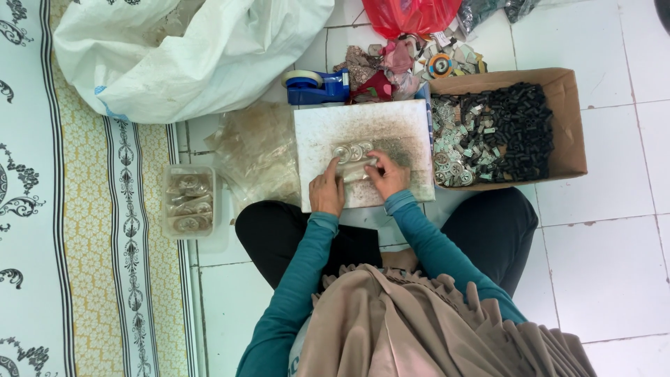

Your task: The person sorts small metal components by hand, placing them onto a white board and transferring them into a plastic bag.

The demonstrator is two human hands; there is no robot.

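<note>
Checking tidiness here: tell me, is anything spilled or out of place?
A loose heap of scraps spills on the floor from the red bag, behind the cardboard box. Nothing else stands out.

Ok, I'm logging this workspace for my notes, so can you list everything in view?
white board: one, on the floor before the person's lap
small round silvery discs: a few, on the board at the fingertips
cardboard box: one, brown, right of the board, holding black and silvery small parts
tape dispenser: one, blue, above the board
woven sack: one, white, top left
red plastic bag: one, top centre
fabric and paper scraps: mixed pile, below the red bag
clear bags: heap, left of the board
clear tray: one, holding discs, far left
patterned mat: one, white and yellow, left edge
left hand: on the board
right hand: on the board, at the discs
</note>
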